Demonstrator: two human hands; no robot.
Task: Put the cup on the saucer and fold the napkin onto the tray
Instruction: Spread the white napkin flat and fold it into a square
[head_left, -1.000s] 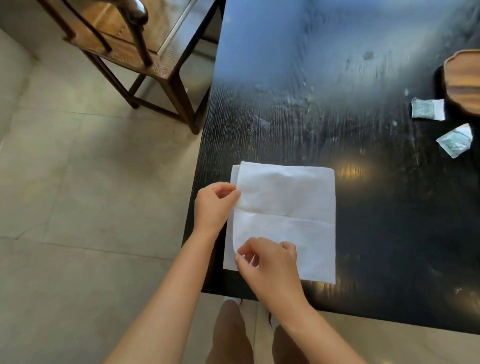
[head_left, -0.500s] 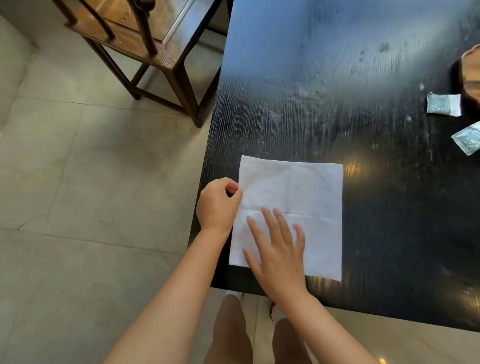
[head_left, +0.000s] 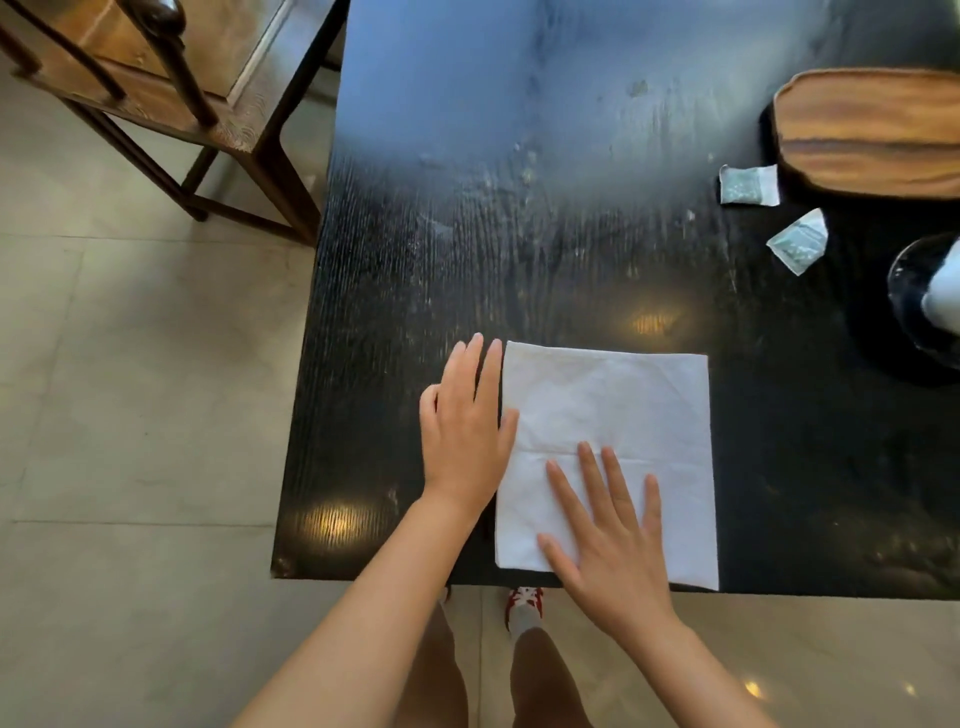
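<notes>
The white napkin (head_left: 608, 457) lies folded into a neat square at the near edge of the black table (head_left: 519, 234), well apart from the wooden tray (head_left: 872, 135) at the far right, so to my eye the carry to the tray is yet to come, and I cannot tell whether the white shape (head_left: 943, 296) at the right edge is the cup. The right hand (head_left: 608, 540) lies flat on the napkin's near half with fingers spread, gripping nothing. The left hand (head_left: 465, 426) rests open just beside the left edge, thumb touching the paper, holding nothing.
</notes>
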